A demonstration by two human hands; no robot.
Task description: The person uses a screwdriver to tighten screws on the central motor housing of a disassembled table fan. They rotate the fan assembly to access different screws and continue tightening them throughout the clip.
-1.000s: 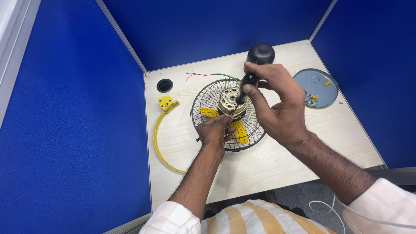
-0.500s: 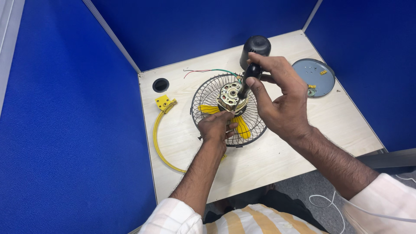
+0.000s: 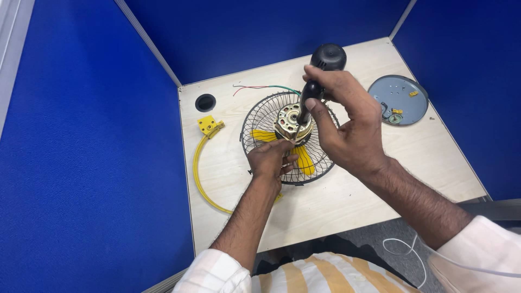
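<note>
Two hands work on one small fan motor (image 3: 293, 122) at the middle of a black wire fan guard (image 3: 287, 138). The right hand (image 3: 347, 127) is wrapped tight around the black handle of a screwdriver (image 3: 320, 73), fingers curled about the grip and thumb pressed along the lower part, so the shaft runs down and slightly left to the top of the motor. The left hand (image 3: 271, 160) rests on the near side of the guard, its fingers pressed together against the motor's lower edge; whether they pinch a screw or only steady the housing cannot be told. Yellow fan blades (image 3: 301, 157) show through the wires beneath the motor.

To do this well, I would judge that the driver should stand square to the screw head, with downward pressure kept up while turning, and that the left hand should hold the motor from twisting on the loose guard.

Red and green wires (image 3: 266, 87) trail from the motor toward the back of the pale wooden table (image 3: 347, 206). A yellow cable (image 3: 198, 173) with a yellow plug (image 3: 208, 125) curves along the left side, near a round black grommet hole (image 3: 205, 102). A grey round plate (image 3: 399, 99) with small parts on it lies well apart at the right. Blue partition walls (image 3: 81, 163) enclose the table.
</note>
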